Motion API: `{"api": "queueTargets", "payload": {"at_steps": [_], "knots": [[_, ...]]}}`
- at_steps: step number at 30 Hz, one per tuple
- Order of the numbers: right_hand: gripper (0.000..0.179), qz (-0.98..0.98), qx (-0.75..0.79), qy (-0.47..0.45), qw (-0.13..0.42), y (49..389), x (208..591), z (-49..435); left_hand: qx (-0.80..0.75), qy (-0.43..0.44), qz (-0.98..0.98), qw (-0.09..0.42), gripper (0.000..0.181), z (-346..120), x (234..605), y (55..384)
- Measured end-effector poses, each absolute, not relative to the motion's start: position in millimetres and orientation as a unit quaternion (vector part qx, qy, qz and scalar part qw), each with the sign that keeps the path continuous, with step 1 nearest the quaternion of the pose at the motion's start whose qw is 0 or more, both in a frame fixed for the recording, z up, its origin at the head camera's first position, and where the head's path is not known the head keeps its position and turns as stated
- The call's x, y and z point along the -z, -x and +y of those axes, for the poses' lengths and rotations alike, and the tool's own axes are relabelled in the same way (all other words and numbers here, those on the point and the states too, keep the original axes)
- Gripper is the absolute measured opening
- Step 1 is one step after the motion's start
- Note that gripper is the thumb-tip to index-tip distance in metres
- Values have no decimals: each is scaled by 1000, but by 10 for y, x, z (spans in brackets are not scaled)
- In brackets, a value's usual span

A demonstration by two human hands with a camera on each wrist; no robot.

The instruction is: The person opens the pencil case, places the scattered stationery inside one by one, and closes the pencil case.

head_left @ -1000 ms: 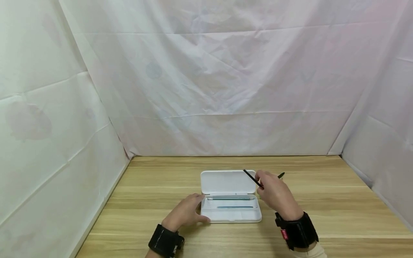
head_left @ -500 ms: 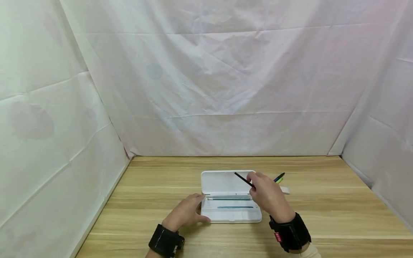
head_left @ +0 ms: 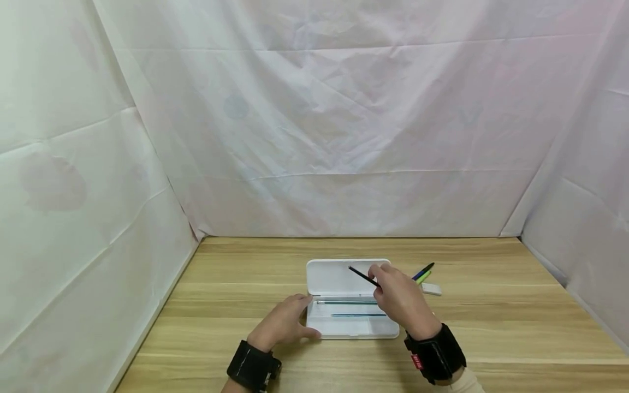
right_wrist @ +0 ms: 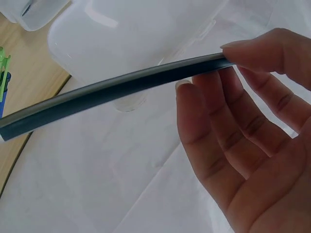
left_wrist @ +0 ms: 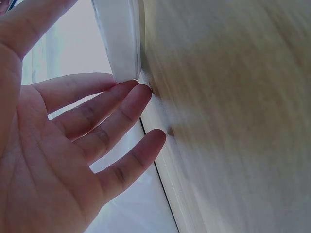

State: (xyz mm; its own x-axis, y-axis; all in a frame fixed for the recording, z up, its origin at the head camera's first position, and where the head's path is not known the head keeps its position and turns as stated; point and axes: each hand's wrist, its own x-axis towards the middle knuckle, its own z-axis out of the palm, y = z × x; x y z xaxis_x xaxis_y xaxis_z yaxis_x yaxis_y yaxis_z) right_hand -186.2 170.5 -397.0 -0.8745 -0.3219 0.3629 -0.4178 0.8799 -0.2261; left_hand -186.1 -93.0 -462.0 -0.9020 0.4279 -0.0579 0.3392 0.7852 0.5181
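Observation:
A white pencil case [head_left: 351, 329] lies with its lid [head_left: 329, 277] raised at the back. In it are two slim blue-green sticks, a longer pencil [head_left: 344, 302] and a shorter one [head_left: 356, 315]. My left hand [head_left: 282, 325] touches the case's left side, thumb at the front corner, other fingers farther back; in the left wrist view those fingers [left_wrist: 124, 109] are nearly straight at the corner. Over the case's right part, my right hand [head_left: 403, 300] pinches a dark pencil [right_wrist: 121, 85] near one end between thumb and fingertips. The pencil is tilted above the case.
Right of the case lie a blue pen with a black end [head_left: 424, 271], a lime-green pen [head_left: 423, 277] and a white eraser [head_left: 432, 289], partly behind my right hand. White cloth [head_left: 344, 136] hangs behind and beside the wooden table [head_left: 221, 284].
My right hand has moved left with the dark pencil, to over the case. The pens and the eraser on the right have come into sight. My left hand stays put.

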Motion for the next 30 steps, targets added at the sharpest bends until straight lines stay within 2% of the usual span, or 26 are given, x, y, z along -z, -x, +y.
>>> {"api": "queueTargets", "payload": {"at_steps": [30], "knots": [[26,-950,-143,-224,166,1907,4119,1601,-256,-207,940,84,86,-909,4614,1856]]}}
